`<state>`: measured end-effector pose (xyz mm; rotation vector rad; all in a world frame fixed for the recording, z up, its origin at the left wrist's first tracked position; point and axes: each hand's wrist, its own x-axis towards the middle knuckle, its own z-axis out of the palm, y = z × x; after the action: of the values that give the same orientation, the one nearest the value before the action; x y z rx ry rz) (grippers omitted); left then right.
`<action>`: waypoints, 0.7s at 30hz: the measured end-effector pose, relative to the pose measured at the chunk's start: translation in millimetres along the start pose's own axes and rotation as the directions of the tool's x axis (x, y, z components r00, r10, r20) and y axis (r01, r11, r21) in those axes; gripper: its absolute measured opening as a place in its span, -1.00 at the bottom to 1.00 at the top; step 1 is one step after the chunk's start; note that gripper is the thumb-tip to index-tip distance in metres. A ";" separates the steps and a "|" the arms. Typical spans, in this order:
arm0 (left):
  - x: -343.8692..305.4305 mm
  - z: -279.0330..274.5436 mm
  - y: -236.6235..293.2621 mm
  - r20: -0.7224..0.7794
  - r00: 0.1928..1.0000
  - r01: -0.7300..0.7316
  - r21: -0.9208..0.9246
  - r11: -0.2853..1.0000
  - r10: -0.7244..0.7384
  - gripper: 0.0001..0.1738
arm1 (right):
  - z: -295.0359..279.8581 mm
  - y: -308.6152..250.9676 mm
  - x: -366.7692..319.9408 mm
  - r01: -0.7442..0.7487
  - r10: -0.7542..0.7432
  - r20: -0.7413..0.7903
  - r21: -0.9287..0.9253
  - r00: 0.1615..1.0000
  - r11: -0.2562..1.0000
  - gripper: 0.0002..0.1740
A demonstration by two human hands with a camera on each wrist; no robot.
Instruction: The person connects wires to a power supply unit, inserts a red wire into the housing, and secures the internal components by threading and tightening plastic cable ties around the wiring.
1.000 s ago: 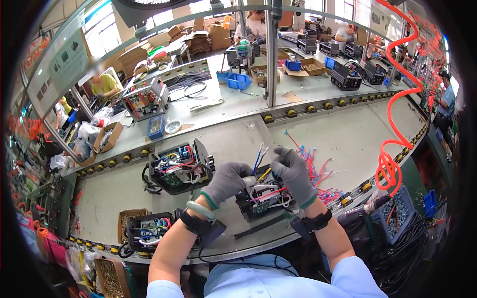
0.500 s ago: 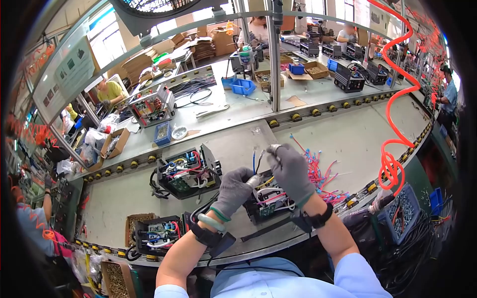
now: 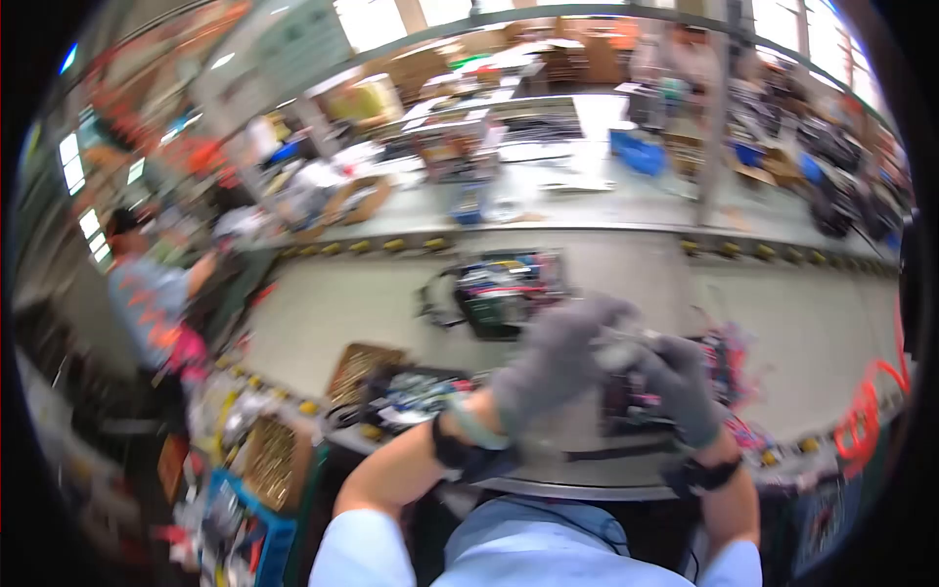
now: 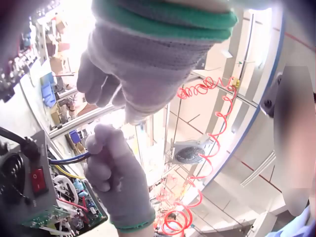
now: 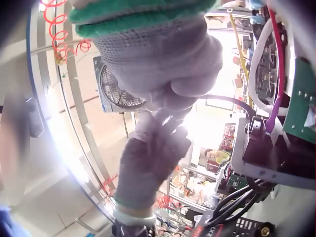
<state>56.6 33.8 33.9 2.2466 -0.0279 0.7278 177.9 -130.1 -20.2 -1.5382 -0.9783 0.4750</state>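
Note:
Both hands wear grey knit gloves with green cuffs. My left hand (image 3: 553,357) and right hand (image 3: 687,391) meet, fingertips together, above an open electronics unit (image 3: 626,406). In the left wrist view, blue and dark wires (image 4: 71,159) run from this unit, beside its red rocker switch (image 4: 37,180), into the curled fingers of the right hand (image 4: 118,182). The left hand (image 4: 143,64) reaches its thumb and bent fingers toward those fingertips. Glare and blur there: I cannot tell whether the left fingers pinch anything.
A second open unit (image 3: 504,293) stands farther back, a third (image 3: 416,396) at the front left. Beside it is a box of small brass-coloured parts (image 3: 357,377). Loose red wires (image 3: 738,367) lie right of the hands, and a coiled red hose (image 3: 866,421) hangs far right.
The head view has swung left, so the bench appears farther right and blurred. My hands, apart earlier, have come together. The wire ends that stood up between them are now hidden.

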 end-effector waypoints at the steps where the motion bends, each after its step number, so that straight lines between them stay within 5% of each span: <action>1: -3.6 2.3 -8.4 0.076 0.981 -0.192 0.223 0.956 0.179 -0.83 | 1.1 -16.6 -2.7 0.053 -0.047 0.060 -0.112 0.997 0.992 -0.83; 4: -20.0 8.3 4.9 0.002 0.977 -0.202 0.320 0.926 0.212 -0.81 | -1.1 -22.6 -10.1 0.089 -0.071 0.140 -0.122 0.988 0.988 -0.82; 8: -44.6 32.5 6.1 -0.038 0.993 -0.096 0.286 0.953 0.112 -0.83 | -1.0 2.8 -27.9 0.114 -0.123 -0.057 -0.150 0.991 0.982 -0.86; 10: -52.8 47.0 4.3 -0.005 0.992 0.127 -0.003 0.992 -0.127 -0.81 | -10.2 13.4 -35.2 0.118 -0.124 -0.027 -0.169 0.992 0.979 -0.88; 11: -55.7 49.0 5.0 -0.004 0.992 0.127 -0.013 0.992 -0.127 -0.81 | -11.8 12.3 -35.9 0.111 -0.117 -0.028 -0.177 0.993 0.978 -0.88; 13: -64.9 55.6 7.4 0.115 0.953 0.302 -0.381 0.874 -0.279 -0.80 | -20.6 5.0 -37.0 0.376 -0.339 0.163 -0.371 0.927 0.849 -0.89; 14: -69.1 56.4 8.0 -0.043 0.974 0.206 -0.242 0.948 -0.223 -0.81 | -28.5 6.0 -31.1 0.487 -0.404 0.272 -0.468 0.873 0.737 -0.88; 16: -80.2 58.7 -1.7 -0.174 0.932 0.298 -0.130 0.946 -0.318 -0.78 | -34.6 1.4 -16.9 0.548 -0.416 0.381 -0.717 0.826 0.431 -0.89; 17: -82.7 67.6 -8.1 -0.042 0.810 0.541 -0.335 0.772 -0.585 -0.74 | -45.4 11.8 -5.2 0.593 -0.438 0.415 -0.673 0.797 0.442 -0.88; 18: -81.3 62.0 -1.2 0.040 0.752 0.651 -0.196 0.733 -0.658 -0.67 | -55.1 14.6 3.2 0.589 -0.348 0.480 -0.712 0.806 0.383 -0.87; 19: -86.4 66.4 -5.0 0.140 0.688 0.724 -0.074 0.685 -0.712 -0.63 | -54.4 26.0 9.4 0.545 -0.348 0.422 -0.703 0.837 0.457 -0.93; 21: -95.9 80.2 -19.2 0.178 0.733 0.672 -0.041 0.739 -0.657 -0.42 | -53.1 29.9 17.5 0.548 -0.383 0.400 -0.695 0.833 0.466 -0.95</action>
<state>20.5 -25.6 -71.7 1.9926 0.6313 0.1492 237.8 -147.0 -32.7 -1.8899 -1.8806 -0.3011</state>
